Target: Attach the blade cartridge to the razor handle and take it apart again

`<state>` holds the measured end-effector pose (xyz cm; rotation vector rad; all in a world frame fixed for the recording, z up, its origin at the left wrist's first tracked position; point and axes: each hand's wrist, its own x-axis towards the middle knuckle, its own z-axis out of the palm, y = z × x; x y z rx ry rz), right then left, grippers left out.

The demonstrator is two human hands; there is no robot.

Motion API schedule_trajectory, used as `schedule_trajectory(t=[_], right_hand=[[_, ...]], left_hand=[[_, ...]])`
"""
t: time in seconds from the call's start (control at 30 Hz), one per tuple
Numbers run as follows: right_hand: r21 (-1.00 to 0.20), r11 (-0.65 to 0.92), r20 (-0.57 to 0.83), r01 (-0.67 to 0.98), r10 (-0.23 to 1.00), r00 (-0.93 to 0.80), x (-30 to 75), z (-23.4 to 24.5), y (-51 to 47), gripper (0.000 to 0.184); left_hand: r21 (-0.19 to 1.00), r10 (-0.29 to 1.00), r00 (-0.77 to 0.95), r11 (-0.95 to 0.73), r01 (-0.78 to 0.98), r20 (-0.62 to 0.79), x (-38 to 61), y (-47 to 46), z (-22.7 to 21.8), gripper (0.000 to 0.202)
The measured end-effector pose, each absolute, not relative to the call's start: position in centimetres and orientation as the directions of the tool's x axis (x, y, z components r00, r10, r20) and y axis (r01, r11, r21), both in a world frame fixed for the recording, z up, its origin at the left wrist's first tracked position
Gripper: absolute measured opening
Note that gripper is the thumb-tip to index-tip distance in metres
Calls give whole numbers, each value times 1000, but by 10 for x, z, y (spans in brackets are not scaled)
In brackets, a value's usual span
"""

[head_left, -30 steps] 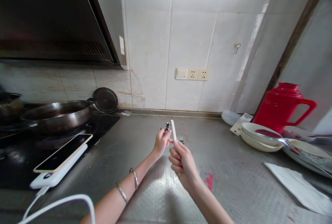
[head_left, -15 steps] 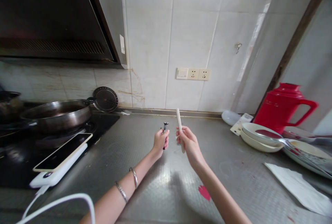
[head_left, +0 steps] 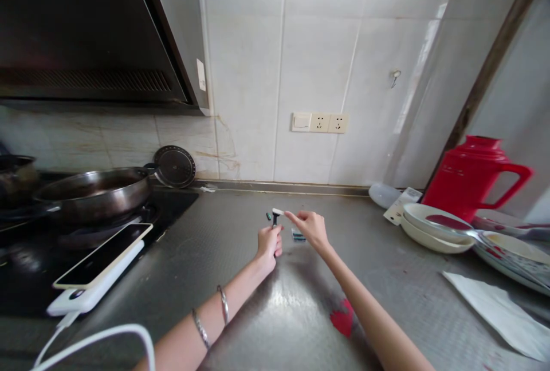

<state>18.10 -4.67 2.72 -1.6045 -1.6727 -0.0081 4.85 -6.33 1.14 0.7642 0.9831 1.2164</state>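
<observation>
My left hand [head_left: 268, 244] is closed around the dark handle of a small razor [head_left: 275, 220], its head pointing up. My right hand [head_left: 310, 225] is closed on a slim white stick [head_left: 278, 212], index finger stretched along it. The stick's tip lies at the razor's head and covers most of it; whether they touch I cannot tell. Below and between the hands lies a small clear pack with blue-green pieces [head_left: 298, 236] on the metal counter [head_left: 240, 325]. A tiny dark green piece [head_left: 268, 216] rests just left of the razor head.
To the left are a steel pan [head_left: 97, 193] on the cooktop and a phone [head_left: 105, 256] on a white power bank with a cable. At the right stand a red thermos [head_left: 468, 179], stacked bowls [head_left: 438, 239] and a paper napkin [head_left: 494, 314]. A red mark [head_left: 342, 319] shows on the counter.
My right hand has turned the white stick from upright to sideways and brought its tip over to the razor head. The clear pack and green piece have come into plain sight.
</observation>
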Motion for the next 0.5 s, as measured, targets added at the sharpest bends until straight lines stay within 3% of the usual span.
schedule_trajectory(t=[0.3, 0.5], right_hand=[[-519, 184, 545, 835, 824, 157, 205, 21, -47, 66], [-500, 273, 603, 822, 791, 104, 193, 23, -45, 68]], left_hand=[[886, 987, 35, 158, -436, -159, 47, -66, 15, 20], [892, 978, 66, 210, -400, -200, 51, -70, 14, 21]])
